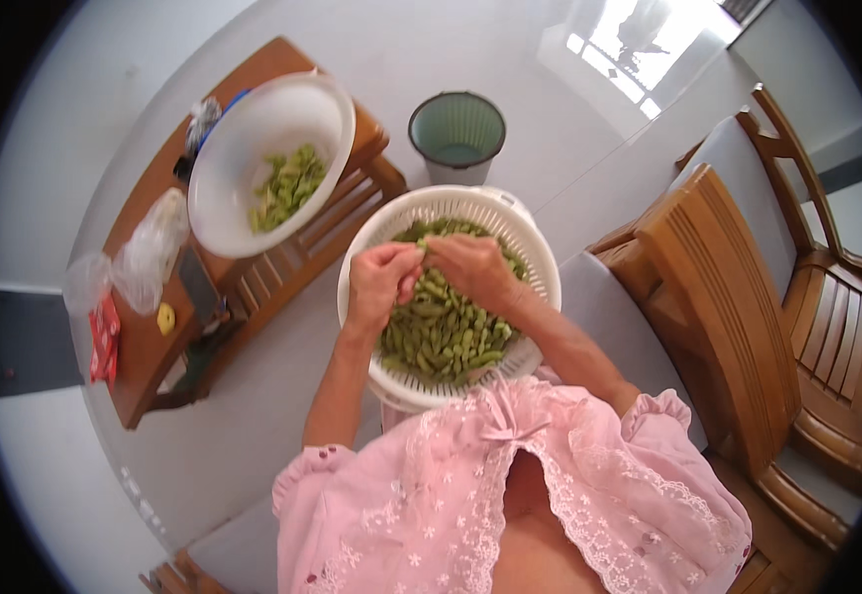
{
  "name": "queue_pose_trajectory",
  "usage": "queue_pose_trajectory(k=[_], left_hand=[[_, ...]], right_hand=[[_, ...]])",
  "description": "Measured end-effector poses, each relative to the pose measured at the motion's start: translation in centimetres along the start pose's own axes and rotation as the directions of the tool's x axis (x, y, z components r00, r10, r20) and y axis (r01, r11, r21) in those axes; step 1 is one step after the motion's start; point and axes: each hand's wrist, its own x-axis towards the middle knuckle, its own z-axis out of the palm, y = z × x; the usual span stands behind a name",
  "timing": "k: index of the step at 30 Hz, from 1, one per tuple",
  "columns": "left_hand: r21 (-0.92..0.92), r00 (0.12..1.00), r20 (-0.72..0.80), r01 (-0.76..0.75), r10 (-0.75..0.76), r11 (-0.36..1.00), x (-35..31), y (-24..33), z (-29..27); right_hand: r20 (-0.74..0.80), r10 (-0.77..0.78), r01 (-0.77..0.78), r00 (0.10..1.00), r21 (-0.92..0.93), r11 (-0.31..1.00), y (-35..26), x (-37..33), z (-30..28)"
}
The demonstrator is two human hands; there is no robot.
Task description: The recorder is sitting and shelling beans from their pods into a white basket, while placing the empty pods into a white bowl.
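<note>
Both hands meet above a white slotted basket [352,282] heaped with green edamame pods [441,337]. Between my fingertips is a small green edamame pod [423,244], mostly covered by the fingers. My left hand [381,282] is closed in a pinch at the pod's left side. From the right, my right hand [470,267] bends over with its fingers closed on the same pod. Its back hides part of the heap below.
Just beyond the basket stands a green-grey bin [457,148]. To the left, a wooden bench [168,163] carries a large white bowl [223,188] with some pods, clear plastic bags [152,252] and a red packet [104,337]. Wooden chairs [718,297] stand at right.
</note>
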Motion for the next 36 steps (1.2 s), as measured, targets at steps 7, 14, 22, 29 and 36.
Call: queue_pose_trajectory(k=[7, 14, 22, 29, 36], left_hand=[[-0.077, 0.993, -0.086, -0.087, 0.081, 0.993, -0.3, -1.4, -0.2], [-0.079, 0.991, -0.119, -0.073, 0.064, 0.994, -0.5, -1.7, -0.1], [-0.351, 0.996, 0.019, 0.085, -0.084, 0.932, 0.1, -1.2, -0.8], [-0.379, 0.991, 0.104, 0.113, -0.080, 0.919, 0.7, -1.2, -0.9], [0.169, 0.943, -0.173, -0.255, 0.283, 0.952, 0.3, -1.6, 0.8]], right_hand=[[0.073, 0.132, -0.138, 0.989, 0.097, 0.986, -0.9, -0.6, 0.3], [0.237, 0.478, -0.533, 0.846, 0.341, 0.774, -2.2, -0.2, -0.5], [0.549, 0.524, -0.708, 0.652, 0.688, 0.159, -0.7, 0.3, -1.0], [0.665, 0.462, -0.713, 0.586, 0.695, -0.097, 0.0, 0.0, -0.7], [0.519, 0.530, -0.682, 0.670, 0.713, 0.163, -0.2, -0.2, 0.2]])
